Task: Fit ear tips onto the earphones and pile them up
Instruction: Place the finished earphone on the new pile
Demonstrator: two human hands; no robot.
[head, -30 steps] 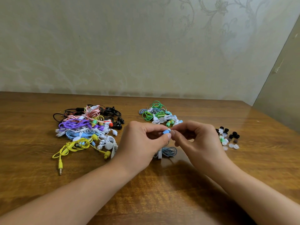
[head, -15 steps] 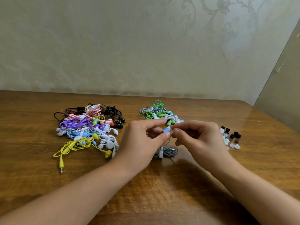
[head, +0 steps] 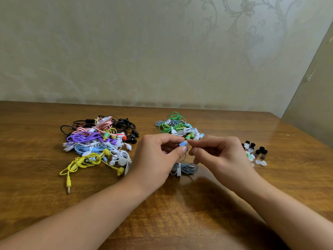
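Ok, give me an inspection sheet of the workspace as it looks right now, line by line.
Surface: brown wooden table, glossy.
Job's things: light blue earbud held between both hands; its grey-blue cable bundle lies on the table below. Green and white earphone pile behind the hands. Loose ear tips, black, clear and green, at right.
Clutter: mixed earphone pile at left.
Hands: left hand pinches the earbud; right hand has fingers pinched at its tip, contents too small to tell.
Cables: yellow cable with its plug trails toward the near edge.
Surroundings: patterned wall behind the table.
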